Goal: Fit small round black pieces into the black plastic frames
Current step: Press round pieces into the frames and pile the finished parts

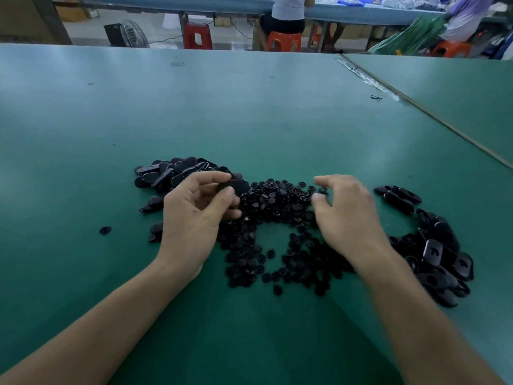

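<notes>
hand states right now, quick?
Left hand: holding a black frame.
Right hand: over the round pieces, blurred; grip cannot be told.

The right hand (pixel 347 212) is smeared by motion, so whether it pinches anything cannot be told; the left hand (pixel 191 215) covers with its fingers the near half of the frame (pixel 236 186) it holds; both hands hide part of the heap of round pieces (pixel 272 207). Both forearms (pixel 83 329) run off the near edge; a seated person (pixel 287 12) far off is cut by the top edge; a dark scrap (pixel 376 98) far right is too small to name.
</notes>
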A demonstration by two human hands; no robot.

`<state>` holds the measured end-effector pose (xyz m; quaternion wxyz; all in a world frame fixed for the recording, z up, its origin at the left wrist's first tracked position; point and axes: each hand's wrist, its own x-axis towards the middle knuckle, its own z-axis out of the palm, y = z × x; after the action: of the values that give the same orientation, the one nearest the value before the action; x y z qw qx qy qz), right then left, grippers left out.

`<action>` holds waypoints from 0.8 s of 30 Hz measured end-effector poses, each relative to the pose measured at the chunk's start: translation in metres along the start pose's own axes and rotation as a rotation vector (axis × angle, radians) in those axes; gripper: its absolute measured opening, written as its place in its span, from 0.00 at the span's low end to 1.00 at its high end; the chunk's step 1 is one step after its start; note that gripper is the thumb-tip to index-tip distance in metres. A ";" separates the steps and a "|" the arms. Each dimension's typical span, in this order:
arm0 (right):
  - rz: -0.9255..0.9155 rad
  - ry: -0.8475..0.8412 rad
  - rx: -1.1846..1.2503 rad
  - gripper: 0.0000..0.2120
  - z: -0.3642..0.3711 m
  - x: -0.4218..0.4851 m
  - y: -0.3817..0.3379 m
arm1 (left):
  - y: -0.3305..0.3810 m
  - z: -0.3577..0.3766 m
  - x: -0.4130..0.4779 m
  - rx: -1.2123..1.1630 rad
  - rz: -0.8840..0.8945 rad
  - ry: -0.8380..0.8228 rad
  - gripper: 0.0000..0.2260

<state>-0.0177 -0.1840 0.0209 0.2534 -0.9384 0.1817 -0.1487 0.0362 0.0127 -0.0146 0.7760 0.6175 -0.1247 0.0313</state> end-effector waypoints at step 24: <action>0.000 0.059 -0.193 0.12 -0.013 0.014 0.038 | 0.001 -0.003 -0.003 0.183 0.065 -0.078 0.09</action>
<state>-0.0200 -0.2257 0.0141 0.1565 -0.9537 0.2025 -0.1579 0.0339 0.0163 -0.0154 0.7095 0.6822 -0.1712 0.0436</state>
